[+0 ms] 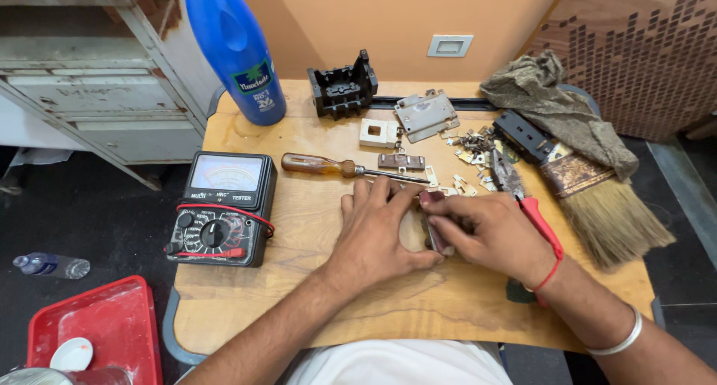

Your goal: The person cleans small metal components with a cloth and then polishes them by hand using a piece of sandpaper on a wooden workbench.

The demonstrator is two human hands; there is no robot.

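Here, both hands meet near the middle of the pale wooden tabletop (418, 310). The left hand (376, 232) lies palm down, fingers stretched flat toward the right hand. The right hand (489, 232) is curled, its thumb and fingertips pinched on a small dark reddish-brown flat part (432, 198) that stands on edge between the two hands; the left fingertips touch or nearly touch the same part, exact contact not clear.

Just beyond the left fingers lies a screwdriver with an amber-brown translucent handle (317, 164), shaft pointing right. Near its tip sits a small brown rectangular block (401, 162). Further back: a cream plastic switch piece (379, 132), a grey metal mounting plate (426, 115) and a black plastic moulded housing (343, 91). A scatter of small pale metal contacts (470, 147) lies right of the plate. Pliers with red handles (526, 202) lie partly under the right wrist. A straw hand brush (605, 206) rests at the right edge, a crumpled olive cloth (556, 105) over its handle. At left stands a black analogue multimeter with red leads (222, 208); behind it, a blue plastic bottle (237, 49).
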